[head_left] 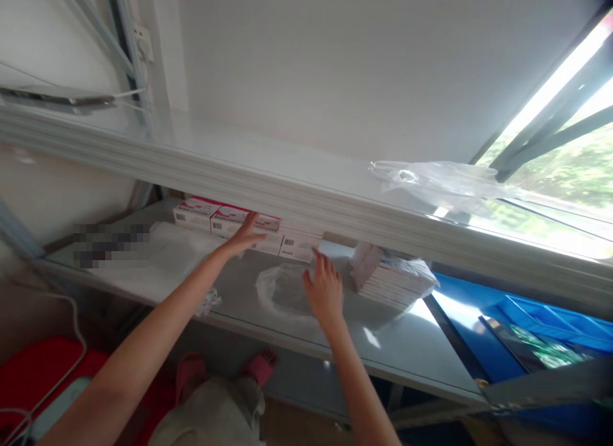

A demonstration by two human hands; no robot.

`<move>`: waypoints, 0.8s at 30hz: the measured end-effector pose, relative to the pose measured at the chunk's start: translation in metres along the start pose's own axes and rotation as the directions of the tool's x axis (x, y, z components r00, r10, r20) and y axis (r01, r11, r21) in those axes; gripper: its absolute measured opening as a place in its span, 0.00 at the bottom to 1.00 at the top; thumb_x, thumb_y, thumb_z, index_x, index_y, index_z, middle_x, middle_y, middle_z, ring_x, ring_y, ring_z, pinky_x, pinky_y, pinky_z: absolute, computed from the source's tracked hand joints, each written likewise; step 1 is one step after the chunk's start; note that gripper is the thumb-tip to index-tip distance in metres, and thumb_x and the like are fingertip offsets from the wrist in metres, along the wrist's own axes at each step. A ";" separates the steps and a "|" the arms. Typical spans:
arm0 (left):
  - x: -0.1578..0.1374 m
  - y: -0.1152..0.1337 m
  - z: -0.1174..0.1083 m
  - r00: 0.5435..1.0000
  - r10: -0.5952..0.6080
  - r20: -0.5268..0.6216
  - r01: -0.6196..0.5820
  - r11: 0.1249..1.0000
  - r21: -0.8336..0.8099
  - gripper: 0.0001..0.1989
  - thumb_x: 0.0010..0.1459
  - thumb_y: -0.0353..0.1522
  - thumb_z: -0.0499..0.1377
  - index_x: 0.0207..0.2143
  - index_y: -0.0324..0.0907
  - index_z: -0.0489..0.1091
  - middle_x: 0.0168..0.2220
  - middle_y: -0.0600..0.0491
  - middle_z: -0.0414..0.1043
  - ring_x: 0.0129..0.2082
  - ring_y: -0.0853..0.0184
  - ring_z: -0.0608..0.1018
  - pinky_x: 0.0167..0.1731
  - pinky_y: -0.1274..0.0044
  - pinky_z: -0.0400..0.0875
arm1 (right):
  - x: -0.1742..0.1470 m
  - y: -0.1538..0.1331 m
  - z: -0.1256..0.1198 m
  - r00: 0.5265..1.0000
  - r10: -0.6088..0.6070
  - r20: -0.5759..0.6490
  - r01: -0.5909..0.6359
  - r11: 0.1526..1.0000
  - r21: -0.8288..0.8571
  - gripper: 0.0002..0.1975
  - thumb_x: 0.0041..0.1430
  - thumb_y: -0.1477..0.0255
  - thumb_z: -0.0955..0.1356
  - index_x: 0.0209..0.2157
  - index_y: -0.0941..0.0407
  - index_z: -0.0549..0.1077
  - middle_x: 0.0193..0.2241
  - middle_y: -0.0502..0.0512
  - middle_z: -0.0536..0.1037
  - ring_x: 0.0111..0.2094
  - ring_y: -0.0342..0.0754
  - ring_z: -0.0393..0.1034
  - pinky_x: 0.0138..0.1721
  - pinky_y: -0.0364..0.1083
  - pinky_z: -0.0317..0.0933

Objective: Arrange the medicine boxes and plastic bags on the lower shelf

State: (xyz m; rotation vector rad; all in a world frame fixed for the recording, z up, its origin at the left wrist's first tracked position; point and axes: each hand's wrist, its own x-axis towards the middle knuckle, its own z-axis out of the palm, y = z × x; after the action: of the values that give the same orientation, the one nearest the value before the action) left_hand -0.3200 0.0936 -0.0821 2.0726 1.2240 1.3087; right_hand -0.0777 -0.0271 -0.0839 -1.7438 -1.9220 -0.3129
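Note:
My left hand (245, 236) reaches to the row of white and pink boxes (230, 220) on the lower shelf. Its thumb and fingers are apart in front of the boxes, and I cannot tell whether they touch. My right hand (325, 287) has its fingers apart, with the index finger pointing at the end of a white box (297, 246) with a printed label. Under and beside that hand lies a crumpled clear plastic bag (275, 291). To its right, a stack of white boxes (395, 283) sits partly inside clear plastic.
The upper shelf's edge (268, 187) runs low above both hands and hides the boxes' back. Clear plastic (431, 177) lies on top of it. A white sheet (153, 257) covers the lower shelf's left part. Blue trays (550, 321) stand at right.

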 end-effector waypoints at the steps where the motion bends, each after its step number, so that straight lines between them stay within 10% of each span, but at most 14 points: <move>1: -0.020 0.002 -0.004 1.000 0.016 -0.018 -0.017 0.999 -0.033 0.27 0.50 0.41 0.62 0.52 0.44 0.66 0.56 0.47 0.63 0.57 0.56 0.64 0.55 0.66 0.60 | -0.021 -0.020 -0.003 0.999 -0.022 0.042 0.020 0.999 0.032 0.20 0.62 0.67 0.60 0.56 0.55 0.62 0.48 0.61 0.72 0.48 0.54 0.66 0.45 0.50 0.58; 6: -0.112 0.017 -0.014 0.995 -0.097 0.029 0.100 0.975 -0.197 0.23 0.55 0.41 0.58 0.54 0.49 0.64 0.60 0.49 0.56 0.61 0.60 0.60 0.59 0.67 0.55 | -0.066 -0.094 0.012 0.969 -0.018 0.248 0.002 0.998 0.062 0.25 0.58 0.61 0.65 0.55 0.58 0.65 0.43 0.64 0.75 0.43 0.56 0.70 0.40 0.50 0.61; 11: -0.160 0.034 -0.023 0.989 -0.138 0.048 0.145 0.961 -0.234 0.20 0.56 0.41 0.57 0.50 0.47 0.67 0.58 0.46 0.59 0.59 0.57 0.62 0.56 0.64 0.59 | -0.053 -0.096 0.022 0.944 0.092 0.317 -0.195 0.930 0.311 0.12 0.61 0.69 0.62 0.39 0.55 0.76 0.32 0.57 0.79 0.35 0.50 0.73 0.36 0.46 0.61; 17: -0.173 0.074 -0.020 0.997 -0.051 0.057 0.061 0.977 -0.206 0.21 0.54 0.39 0.61 0.50 0.45 0.65 0.50 0.46 0.67 0.48 0.60 0.71 0.50 0.65 0.65 | -0.063 -0.082 -0.013 0.989 -0.026 0.143 -0.122 0.393 0.911 0.18 0.60 0.61 0.61 0.45 0.54 0.74 0.28 0.51 0.78 0.28 0.45 0.69 0.34 0.44 0.62; 24: -0.164 0.110 -0.018 1.000 0.004 -0.016 -0.007 0.986 -0.167 0.12 0.55 0.37 0.60 0.41 0.43 0.71 0.35 0.51 0.74 0.36 0.64 0.75 0.43 0.71 0.69 | -0.077 -0.063 -0.047 0.971 0.204 0.127 -0.156 0.129 0.979 0.22 0.55 0.54 0.64 0.43 0.55 0.73 0.26 0.50 0.76 0.26 0.45 0.67 0.31 0.43 0.62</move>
State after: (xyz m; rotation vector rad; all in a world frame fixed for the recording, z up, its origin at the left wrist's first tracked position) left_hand -0.3136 -0.1043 -0.0808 1.9528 1.0763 1.3821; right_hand -0.1256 -0.1257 -0.0735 -0.9062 -1.1995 0.8960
